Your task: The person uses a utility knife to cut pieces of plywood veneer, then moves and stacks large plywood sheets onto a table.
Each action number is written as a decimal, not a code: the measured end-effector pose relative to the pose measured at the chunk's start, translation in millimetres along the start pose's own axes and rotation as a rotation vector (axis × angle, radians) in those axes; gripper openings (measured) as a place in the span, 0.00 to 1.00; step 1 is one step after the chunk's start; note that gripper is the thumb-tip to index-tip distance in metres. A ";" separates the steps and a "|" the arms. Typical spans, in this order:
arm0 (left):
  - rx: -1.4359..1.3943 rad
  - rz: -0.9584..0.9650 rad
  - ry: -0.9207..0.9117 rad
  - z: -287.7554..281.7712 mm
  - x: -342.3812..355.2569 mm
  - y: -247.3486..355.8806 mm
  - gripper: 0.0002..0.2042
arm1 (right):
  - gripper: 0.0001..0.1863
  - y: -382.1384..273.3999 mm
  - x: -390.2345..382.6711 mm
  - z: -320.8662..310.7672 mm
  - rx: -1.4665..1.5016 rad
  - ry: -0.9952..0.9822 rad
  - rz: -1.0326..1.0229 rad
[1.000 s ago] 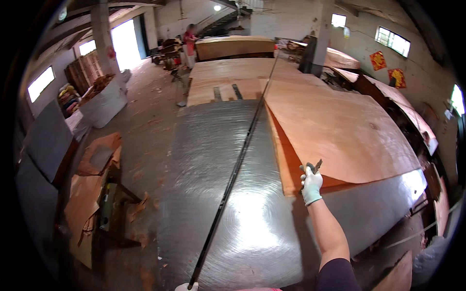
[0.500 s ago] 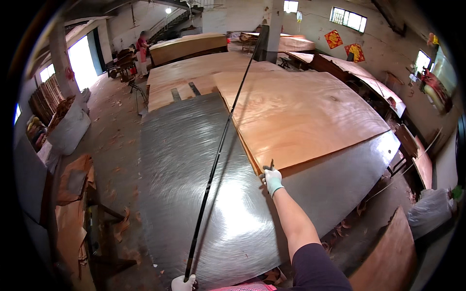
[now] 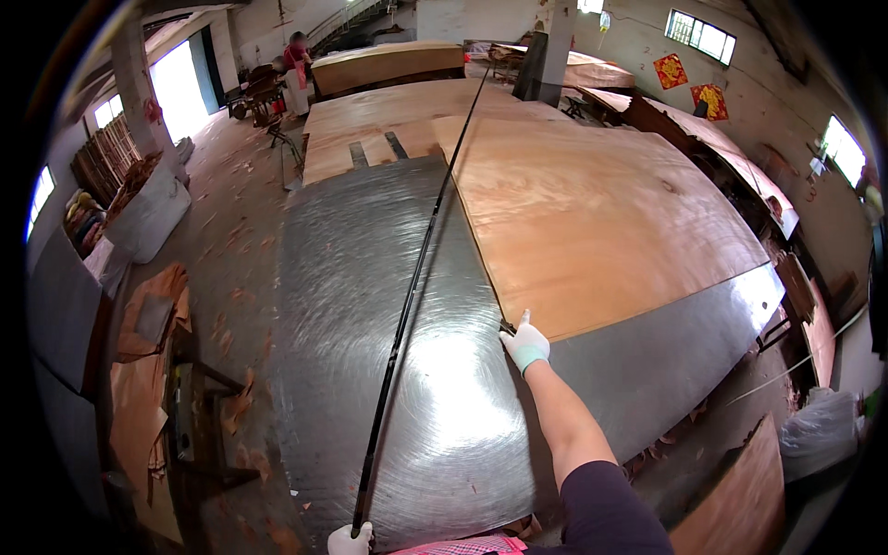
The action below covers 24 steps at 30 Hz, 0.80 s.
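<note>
My left hand, in a white glove, is closed round the near end of a long thin black pole. The pole slants away over the metal-topped table, its far end above the wood sheets at the back. My right hand, gloved in white with a pale green cuff, is at the near left corner of a large orange-brown veneer sheet. One digit points up over the sheet's edge. A small dark tool shows at the left of this hand; its kind is unclear. The sheet lies flat on the table.
More wood sheets lie beyond, with a tall stack behind. A pillar rises at the back. Veneer scraps rest on a stand at left. A curved board leans at lower right. A person stands far left.
The near edge of the veneer sheet, raised a little before, now lies flat. My right hand has turned, and the tool that stood upright now points left. The view has shifted slightly.
</note>
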<state>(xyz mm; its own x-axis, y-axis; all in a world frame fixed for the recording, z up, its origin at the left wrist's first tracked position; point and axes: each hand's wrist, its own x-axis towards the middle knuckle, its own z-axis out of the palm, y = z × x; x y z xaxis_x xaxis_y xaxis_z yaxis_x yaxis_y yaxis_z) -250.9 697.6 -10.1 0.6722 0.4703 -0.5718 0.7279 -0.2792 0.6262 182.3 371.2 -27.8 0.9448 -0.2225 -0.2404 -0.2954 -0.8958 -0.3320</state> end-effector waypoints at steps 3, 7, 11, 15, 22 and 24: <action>0.089 0.004 -0.011 4.1 0.2 4.1 0.16 | 0.36 27.6 22.6 7.7 0.131 0.130 -0.071; 0.000 -0.043 -0.045 8.2 1.4 3.1 0.16 | 0.18 42.5 38.9 -22.4 0.309 -0.056 -0.076; -0.061 -0.080 -0.047 8.2 -1.3 18.0 0.15 | 0.12 37.3 24.6 -59.9 -0.031 0.266 -0.228; -0.061 -0.025 -0.044 10.3 20.5 -4.5 0.16 | 0.07 38.8 -12.3 -91.4 -0.301 0.401 -0.379; 0.309 0.392 0.044 -1.3 60.5 -20.8 0.19 | 0.03 117.3 -165.2 -60.4 -0.514 0.421 -0.451; 0.337 0.474 0.029 -4.0 70.3 -21.9 0.21 | 0.03 153.6 -223.9 -41.5 -0.487 0.434 -0.410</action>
<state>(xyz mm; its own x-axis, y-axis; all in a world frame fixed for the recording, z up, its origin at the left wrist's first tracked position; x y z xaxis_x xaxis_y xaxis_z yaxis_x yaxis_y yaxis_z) -220.1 740.1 -62.0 0.9348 0.2502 -0.2520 0.3540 -0.7136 0.6045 -68.7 267.4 12.8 0.9659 0.1232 0.2278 0.0911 -0.9850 0.1463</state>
